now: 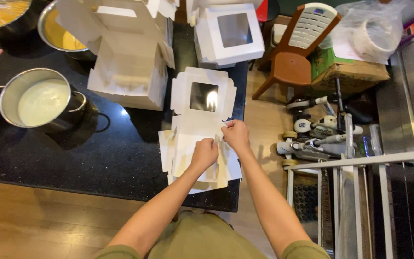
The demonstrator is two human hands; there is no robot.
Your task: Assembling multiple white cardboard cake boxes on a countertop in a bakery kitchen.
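Flat white window box (195,129) is pinched at its flaps by both the left hand (204,152) and right hand (236,135). At ten o'clock, a pot of pale batter (37,101) is parked.

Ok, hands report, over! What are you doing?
Left hand and right hand both pressing on flat white box. Window lid lying open. Folded boxes behind, pot well left.

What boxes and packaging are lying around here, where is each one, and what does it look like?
Flat white box blank with a clear window: on the black counter, under the left hand and right hand.
Folded white windowed box: counter's far end.
Open white boxes: stacked left of it.
Brown and green carton: on the floor, right.
Clear plastic bag: on that carton.
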